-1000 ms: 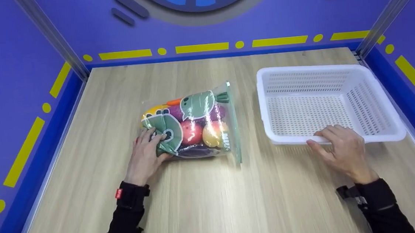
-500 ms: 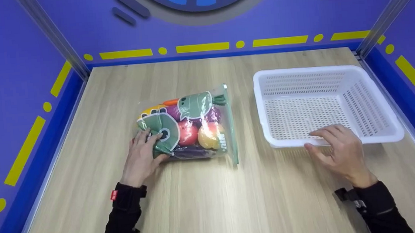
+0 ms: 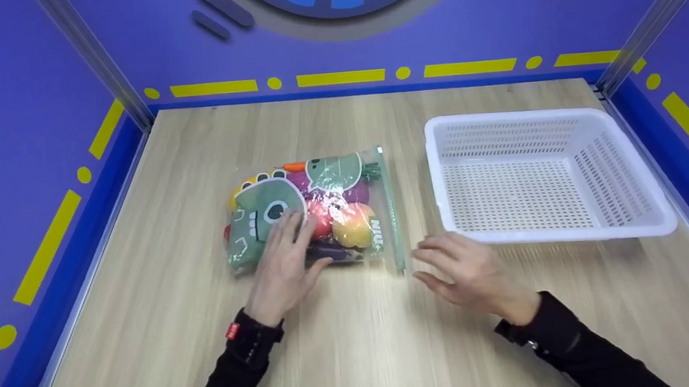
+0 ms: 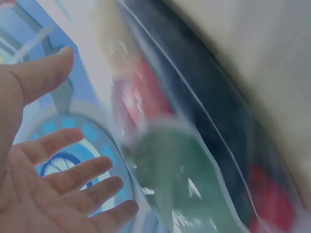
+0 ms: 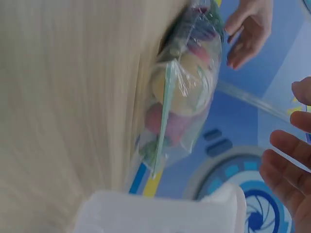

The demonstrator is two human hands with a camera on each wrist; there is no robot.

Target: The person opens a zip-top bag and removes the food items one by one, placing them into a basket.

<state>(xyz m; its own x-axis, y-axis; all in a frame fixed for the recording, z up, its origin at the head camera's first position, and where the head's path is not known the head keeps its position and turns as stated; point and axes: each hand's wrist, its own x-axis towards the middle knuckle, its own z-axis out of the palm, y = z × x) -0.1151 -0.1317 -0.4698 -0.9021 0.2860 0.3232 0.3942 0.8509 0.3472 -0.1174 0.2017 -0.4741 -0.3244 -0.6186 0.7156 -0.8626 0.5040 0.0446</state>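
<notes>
The left hand [image 3: 282, 266] hung just above the near side of the clear bag [image 3: 325, 186], its fingers spread and gripping nothing; the left wrist view showed a gap between palm and plastic. Half a second earlier that hand had been at the bag's left end with its fingers on the plastic, so it had come away and shifted to the right. The green dinosaur print [image 3: 271, 202], creased under the fingers before, now lay flatter, with its white teeth in sight

The right hand [image 3: 467, 273] had left the near rim of the white basket [image 3: 526, 236] and moved left, into the space between basket and bag. Its fingers were apart and loosely bent, holding nothing, and it blurred a little

The bag lay on its side left of the middle of the tabletop [image 3: 362, 346], about where it had been, its green closure strip [image 3: 391, 214] toward the basket. Through the plastic showed a red fruit [image 3: 320, 219], a yellow-and-pink one [image 3: 353, 225], a dark purple eggplant shape [image 3: 336, 253] and an orange carrot tip [image 3: 294, 167]. The basket stood farther right, well apart from the bag, in much the same spot as half a second before
</notes>
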